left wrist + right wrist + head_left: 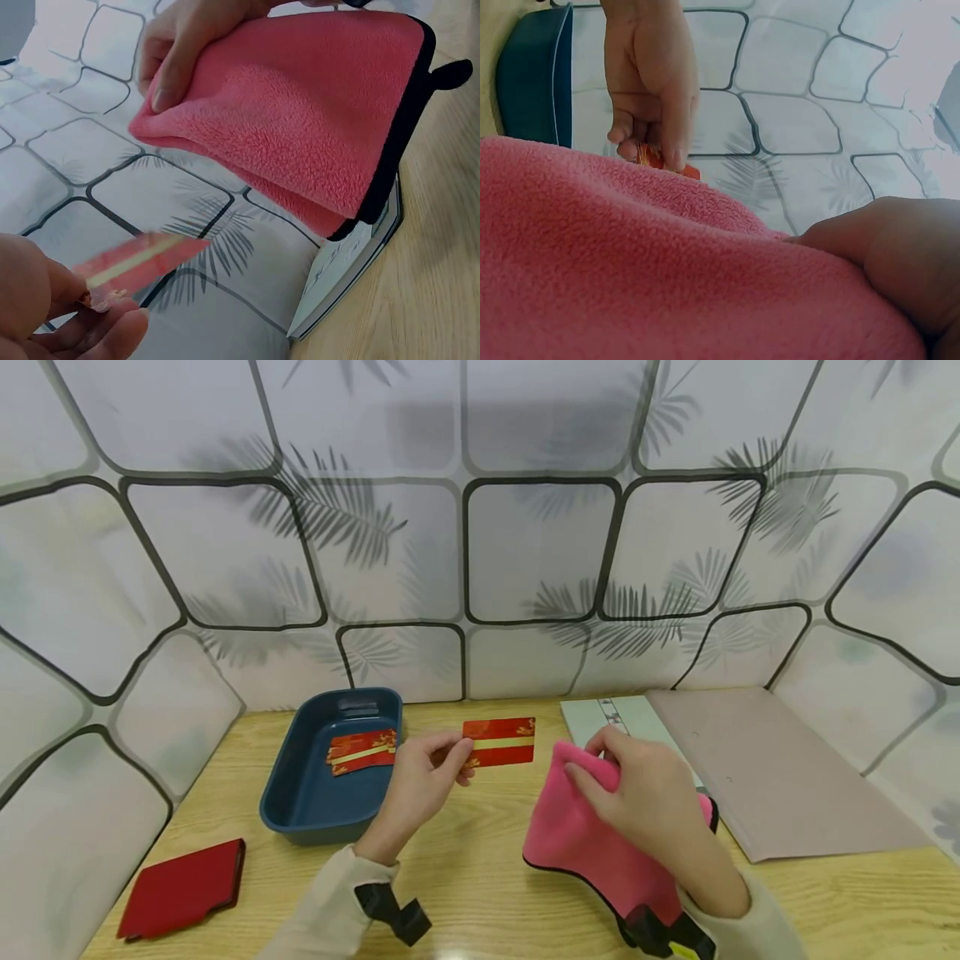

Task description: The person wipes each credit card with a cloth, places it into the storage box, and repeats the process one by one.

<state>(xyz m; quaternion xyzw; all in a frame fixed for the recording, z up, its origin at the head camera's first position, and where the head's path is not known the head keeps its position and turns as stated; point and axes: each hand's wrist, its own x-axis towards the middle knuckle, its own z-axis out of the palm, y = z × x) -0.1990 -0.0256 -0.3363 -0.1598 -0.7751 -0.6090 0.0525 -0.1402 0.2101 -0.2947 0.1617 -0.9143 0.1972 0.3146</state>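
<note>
Between thumb and fingers my left hand (429,772) pinches a red card (501,742) with a pale gold stripe, held up over the table. My right hand (651,789) grips the upper edge of a pink plush cloth (592,839) with black trim, which hangs down beside the card. In the left wrist view the folded cloth (292,112) spreads out from the right fingers, and the card (142,262) is blurred. Seen from the right wrist, the cloth (667,255) covers much of the card. More red cards (363,752) lie in a blue tray (300,814) left of my left hand.
A red wallet-like case (183,889) lies at the front left of the wooden table (480,893). On the right are a pale green book (652,718) and a large greyish-pink folder (787,777). A patterned fabric backdrop (540,552) rises behind and at both sides.
</note>
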